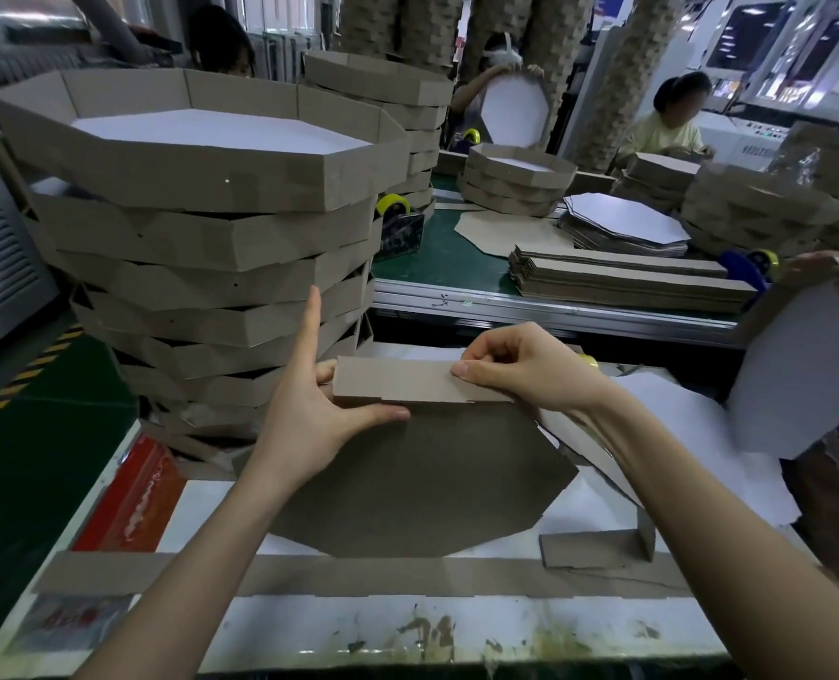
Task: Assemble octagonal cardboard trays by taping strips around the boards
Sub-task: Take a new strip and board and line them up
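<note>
The wrapping step is in hand, I judge: the board (422, 483) lies brown side up mid-bench (309, 625), and the strip (407, 382) stands on edge along its far side; the left hand (309, 424) pinches the strip's left end, thumb along the lower edge, fingers behind, forefinger straight up; the right hand (520, 365) pinches the right end between thumb and curled fingers; something yellow, perhaps a tape roll (589, 360), peeps out behind that hand; next, one hand must hold the strip square while the other fetches tape; finished trays (201, 228) tower at the bench's far left corner.
</note>
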A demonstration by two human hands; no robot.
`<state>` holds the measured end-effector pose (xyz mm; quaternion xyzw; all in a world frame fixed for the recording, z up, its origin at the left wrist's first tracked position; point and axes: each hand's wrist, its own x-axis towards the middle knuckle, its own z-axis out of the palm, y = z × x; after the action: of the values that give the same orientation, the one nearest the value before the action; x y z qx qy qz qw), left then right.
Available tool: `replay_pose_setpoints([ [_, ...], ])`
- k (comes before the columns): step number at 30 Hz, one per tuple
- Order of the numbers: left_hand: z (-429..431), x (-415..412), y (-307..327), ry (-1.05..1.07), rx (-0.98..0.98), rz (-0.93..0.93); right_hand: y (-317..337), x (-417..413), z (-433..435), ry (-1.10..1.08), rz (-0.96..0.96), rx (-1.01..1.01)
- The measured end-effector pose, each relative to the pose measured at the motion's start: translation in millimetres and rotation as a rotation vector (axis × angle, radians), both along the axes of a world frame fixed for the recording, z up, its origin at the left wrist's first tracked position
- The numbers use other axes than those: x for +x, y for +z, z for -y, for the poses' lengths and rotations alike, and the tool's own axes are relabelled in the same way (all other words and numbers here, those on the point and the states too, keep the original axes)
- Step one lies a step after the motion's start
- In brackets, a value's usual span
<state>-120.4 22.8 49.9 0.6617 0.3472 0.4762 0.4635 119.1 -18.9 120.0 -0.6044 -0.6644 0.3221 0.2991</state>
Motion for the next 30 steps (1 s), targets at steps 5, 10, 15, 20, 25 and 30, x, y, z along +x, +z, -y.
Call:
replay_pose_setpoints([
  [5,3.2,-2.2,-0.8,-0.015,-0.016,0.032,2.8,7.2,3.5,-0.044,0.007,0.039],
  [10,4.3,-0.9,-1.2,-0.028,-0.01,0.024,2.8,11.2,8.6,-0.036,-0.024,0.012],
  [15,4.3,-1.2,-3.1,-0.034,-0.014,0.03,1.5,8.2,7.2,-0.025,-0.01,0.001],
  [20,4.0,-3.3,-1.4,-0.042,-0.005,0.014,-0.8,7.1,1.9,-0.021,-0.007,0.003],
  [25,4.5,-4.8,-3.0,-0.028,0.01,-0.02,-10.9,6.5,3.7,-0.006,-0.017,-0.009],
  [30,4.2,-3.0,-2.8,0.047,0.075,-0.139,-10.5,7.7,4.6,-0.031,0.019,0.029],
])
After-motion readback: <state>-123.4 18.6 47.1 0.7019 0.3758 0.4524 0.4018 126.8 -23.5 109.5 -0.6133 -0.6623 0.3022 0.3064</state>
